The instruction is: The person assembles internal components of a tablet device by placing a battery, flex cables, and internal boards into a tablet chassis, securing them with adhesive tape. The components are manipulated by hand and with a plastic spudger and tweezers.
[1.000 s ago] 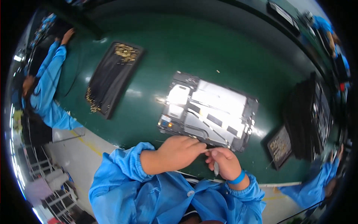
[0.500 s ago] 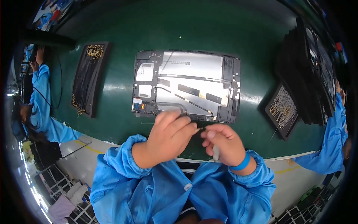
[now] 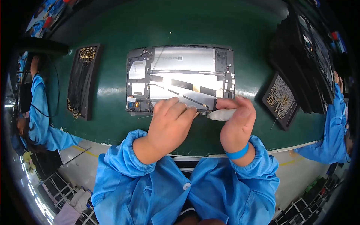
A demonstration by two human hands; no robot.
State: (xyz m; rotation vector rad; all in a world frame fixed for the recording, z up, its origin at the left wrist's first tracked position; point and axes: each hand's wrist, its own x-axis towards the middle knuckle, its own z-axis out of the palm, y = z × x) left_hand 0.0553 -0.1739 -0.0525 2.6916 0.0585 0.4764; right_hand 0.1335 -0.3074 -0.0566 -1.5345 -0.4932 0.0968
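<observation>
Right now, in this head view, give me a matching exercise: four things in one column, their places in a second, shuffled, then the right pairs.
Things:
1. opened tablet chassis
2. long black tray
3. white tool
4. blue wristband

Places:
A. around the right wrist
B. middle of the green mat
C. in the right hand
D. left part of the mat, apart from the chassis

Pairs: 1-B, 2-D, 3-C, 4-A

Green bench (image 3: pixel 232 30) carrying an opened tablet chassis (image 3: pixel 182 78) at centre. Black tray (image 3: pixel 83 80) of gold parts lying to its left, well apart. Smaller black tray (image 3: pixel 282 100) lying to the right, beside a stack of dark panels (image 3: pixel 307 60).
</observation>
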